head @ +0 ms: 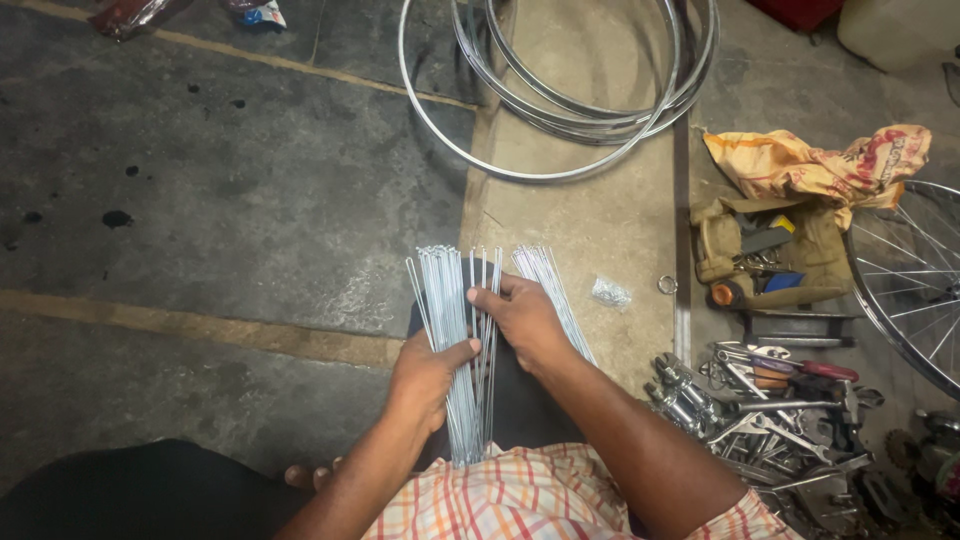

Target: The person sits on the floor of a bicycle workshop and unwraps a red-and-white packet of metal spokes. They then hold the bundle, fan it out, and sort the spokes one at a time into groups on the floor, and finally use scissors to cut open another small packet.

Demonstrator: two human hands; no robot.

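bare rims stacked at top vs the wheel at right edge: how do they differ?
The stacked bare rims are empty hoops with no spokes; the spoked wheel has spokes laced across it. The rims are several overlapping, lying flat on the concrete; the wheel is a single one, only partly in frame beside the tool pile. Both are round, silvery metal, like the loose spokes gripped by the left hand and right hand.

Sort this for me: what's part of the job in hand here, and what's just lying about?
In hand:
- left hand gripping the bundle of metal spokes
- right hand fingering a few spokes apart
- second spoke bundle under the right hand

Lying about:
- bare wheel rims
- small packet
- tool pouch
- pile of wrenches
- spoked wheel
- crumpled orange bag
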